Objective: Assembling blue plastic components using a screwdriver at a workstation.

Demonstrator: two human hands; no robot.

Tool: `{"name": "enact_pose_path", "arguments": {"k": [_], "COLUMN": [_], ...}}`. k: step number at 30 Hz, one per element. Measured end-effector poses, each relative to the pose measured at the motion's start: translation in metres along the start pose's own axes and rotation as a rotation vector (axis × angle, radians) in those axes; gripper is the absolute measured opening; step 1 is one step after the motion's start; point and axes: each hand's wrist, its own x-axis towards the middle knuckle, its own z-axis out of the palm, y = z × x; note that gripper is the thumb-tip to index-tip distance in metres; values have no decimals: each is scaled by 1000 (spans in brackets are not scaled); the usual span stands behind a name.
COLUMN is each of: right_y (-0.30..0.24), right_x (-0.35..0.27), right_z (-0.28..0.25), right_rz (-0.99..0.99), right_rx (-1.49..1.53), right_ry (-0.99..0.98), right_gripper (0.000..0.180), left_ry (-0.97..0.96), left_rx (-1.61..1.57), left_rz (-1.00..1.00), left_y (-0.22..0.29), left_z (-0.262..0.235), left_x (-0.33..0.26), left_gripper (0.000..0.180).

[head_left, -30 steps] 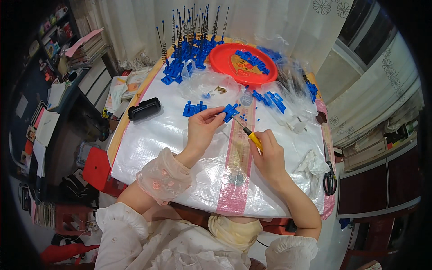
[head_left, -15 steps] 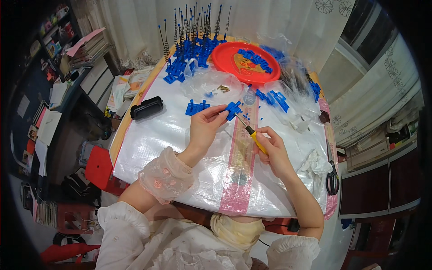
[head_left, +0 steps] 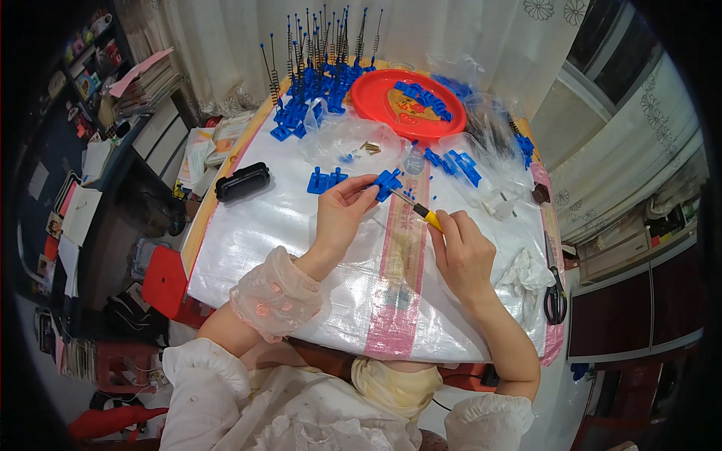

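Observation:
Between the thumb and fingers of my left hand (head_left: 344, 209) is a small blue plastic part (head_left: 386, 184), raised above the table. My right hand (head_left: 463, 252) grips a yellow-and-black screwdriver (head_left: 426, 214), its metal tip meeting the blue part. The fingers hide much of the yellow handle. Just left of the held part lie a couple of matching blue pieces (head_left: 323, 180). Small blue bits (head_left: 411, 194) are scattered beyond the screwdriver, and brass-coloured pins (head_left: 369, 147) rest on a clear plastic bag (head_left: 342, 139).
At the back left stand several blue bases (head_left: 331, 79) with upright springs and rods. A red plate (head_left: 368, 96) holds more blue parts. Further right are loose blue pieces (head_left: 462, 167), a white plug (head_left: 502, 206), crumpled tissue (head_left: 526, 274) and black scissors (head_left: 555, 297). A black case (head_left: 243, 182) sits left.
My right hand has shifted right and turned, its fingers now further over the screwdriver handle, and the shaft lies flatter. My left hand still holds the blue part in nearly the same place.

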Motion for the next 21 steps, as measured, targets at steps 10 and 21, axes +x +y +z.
{"name": "enact_pose_path", "arguments": {"k": [10, 21], "right_y": [-1, 15], "right_x": [0, 0], "right_z": [0, 0], "right_rz": [70, 1121], "right_rx": [142, 1699], "right_ry": [-17, -668], "right_gripper": [22, 26], "left_ry": [-27, -36], "left_rx": [33, 21], "left_rz": [-8, -14], "left_y": [0, -1], "left_z": [0, -1], "left_x": [-1, 0], "left_gripper": [30, 29]}}
